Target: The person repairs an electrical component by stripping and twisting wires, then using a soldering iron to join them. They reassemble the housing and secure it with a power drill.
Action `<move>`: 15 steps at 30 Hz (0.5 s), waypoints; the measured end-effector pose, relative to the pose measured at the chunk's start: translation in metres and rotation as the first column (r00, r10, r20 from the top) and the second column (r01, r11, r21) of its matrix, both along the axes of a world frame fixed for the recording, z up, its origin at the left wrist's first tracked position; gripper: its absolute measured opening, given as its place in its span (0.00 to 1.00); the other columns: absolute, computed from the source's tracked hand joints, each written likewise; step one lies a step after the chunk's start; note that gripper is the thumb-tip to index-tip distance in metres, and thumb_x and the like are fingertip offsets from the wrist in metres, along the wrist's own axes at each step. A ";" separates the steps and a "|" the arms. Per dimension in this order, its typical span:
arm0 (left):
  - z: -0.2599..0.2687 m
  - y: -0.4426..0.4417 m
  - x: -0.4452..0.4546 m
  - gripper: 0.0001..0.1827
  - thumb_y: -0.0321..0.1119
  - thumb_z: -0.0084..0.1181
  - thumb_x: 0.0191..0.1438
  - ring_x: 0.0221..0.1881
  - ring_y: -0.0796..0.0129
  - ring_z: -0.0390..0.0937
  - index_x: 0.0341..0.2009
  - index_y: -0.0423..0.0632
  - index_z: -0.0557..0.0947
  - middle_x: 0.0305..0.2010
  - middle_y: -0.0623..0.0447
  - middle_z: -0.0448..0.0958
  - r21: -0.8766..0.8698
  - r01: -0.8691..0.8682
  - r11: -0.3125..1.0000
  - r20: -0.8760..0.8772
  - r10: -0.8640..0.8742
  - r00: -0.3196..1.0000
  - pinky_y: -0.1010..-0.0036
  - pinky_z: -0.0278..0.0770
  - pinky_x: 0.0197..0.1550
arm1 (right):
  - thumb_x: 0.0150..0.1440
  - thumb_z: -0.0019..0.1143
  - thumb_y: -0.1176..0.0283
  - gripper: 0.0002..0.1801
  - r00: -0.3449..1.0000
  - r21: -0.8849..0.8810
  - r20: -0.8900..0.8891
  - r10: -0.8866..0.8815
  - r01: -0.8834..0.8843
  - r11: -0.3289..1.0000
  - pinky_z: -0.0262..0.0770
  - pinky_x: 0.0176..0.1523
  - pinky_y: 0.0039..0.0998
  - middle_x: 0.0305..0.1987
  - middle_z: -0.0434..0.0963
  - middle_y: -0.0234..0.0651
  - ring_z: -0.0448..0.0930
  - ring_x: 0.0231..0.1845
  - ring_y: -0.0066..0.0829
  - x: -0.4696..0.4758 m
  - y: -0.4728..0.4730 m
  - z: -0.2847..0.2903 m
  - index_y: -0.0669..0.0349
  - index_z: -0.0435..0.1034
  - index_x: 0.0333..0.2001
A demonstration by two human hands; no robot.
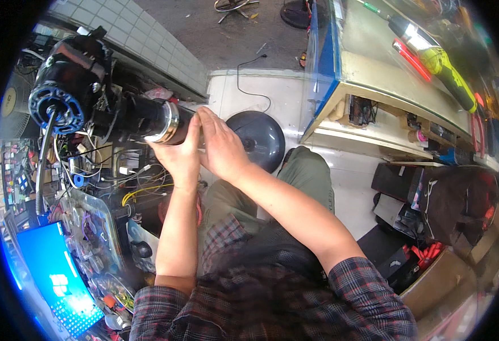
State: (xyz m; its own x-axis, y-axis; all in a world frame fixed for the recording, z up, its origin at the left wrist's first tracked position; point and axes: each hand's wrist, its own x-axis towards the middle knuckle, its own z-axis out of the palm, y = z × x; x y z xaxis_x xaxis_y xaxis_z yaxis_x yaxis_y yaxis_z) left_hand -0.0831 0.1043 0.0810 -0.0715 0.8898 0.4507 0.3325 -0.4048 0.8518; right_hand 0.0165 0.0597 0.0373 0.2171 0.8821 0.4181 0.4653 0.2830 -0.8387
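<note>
Before me stands a pedestal fan with no blades or grille on its head. Its black motor head (77,81) bears a blue front ring (57,111), and a bare metal shaft (45,157) sticks out from it towards the monitor. Both hands are wrapped about the dark column (186,123), just below a shiny metal collar (167,123). My left hand (177,160) grips from the near side, and my right hand (224,145) lies against the other side with its fingers together. The round dark base (260,138) rests on the floor beyond my hands.
At left are a lit monitor (57,281), tangled cables (147,172) and a cluttered bench mat (91,230). A glass-topped counter (377,72) at right carries a yellow-green cordless tool (441,64). A black cord (249,91) crosses the floor. Boxes and a dark bag (458,200) stand at my right.
</note>
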 end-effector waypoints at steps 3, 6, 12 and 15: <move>0.004 -0.005 0.001 0.50 0.30 0.84 0.51 0.62 0.61 0.77 0.71 0.35 0.65 0.64 0.42 0.77 -0.013 0.025 1.000 0.020 -0.025 0.999 0.64 0.74 0.69 | 0.63 0.65 0.66 0.39 0.971 0.017 -0.173 0.168 -0.167 0.986 0.65 0.80 0.45 0.77 0.67 0.60 0.69 0.78 0.56 0.033 -0.021 -0.007 0.73 0.60 0.73; 0.000 0.000 0.001 0.47 0.30 0.84 0.52 0.62 0.60 0.77 0.69 0.35 0.67 0.64 0.42 0.77 -0.009 0.046 0.999 -0.001 -0.046 0.999 0.64 0.73 0.69 | 0.74 0.48 0.61 0.28 0.698 -0.242 -0.708 -0.109 -0.095 0.966 0.68 0.76 0.41 0.73 0.73 0.50 0.74 0.73 0.49 0.045 -0.016 -0.142 0.66 0.67 0.71; 0.008 -0.010 0.003 0.37 0.25 0.77 0.59 0.58 0.63 0.80 0.68 0.37 0.70 0.64 0.44 0.77 -0.030 0.036 0.999 -0.061 -0.038 0.997 0.66 0.78 0.64 | 0.73 0.47 0.55 0.30 0.237 -0.609 -0.778 -0.581 -0.510 0.607 0.76 0.70 0.44 0.72 0.74 0.48 0.77 0.69 0.45 0.029 -0.025 -0.174 0.67 0.67 0.69; 0.002 -0.007 0.003 0.37 0.24 0.76 0.60 0.58 0.63 0.80 0.68 0.37 0.69 0.64 0.44 0.78 0.011 0.034 0.999 -0.043 -0.033 0.999 0.66 0.79 0.63 | 0.76 0.43 0.54 0.29 0.163 -0.496 -0.850 -0.501 -0.567 0.657 0.76 0.70 0.45 0.67 0.77 0.49 0.79 0.65 0.46 0.009 -0.006 -0.166 0.65 0.67 0.68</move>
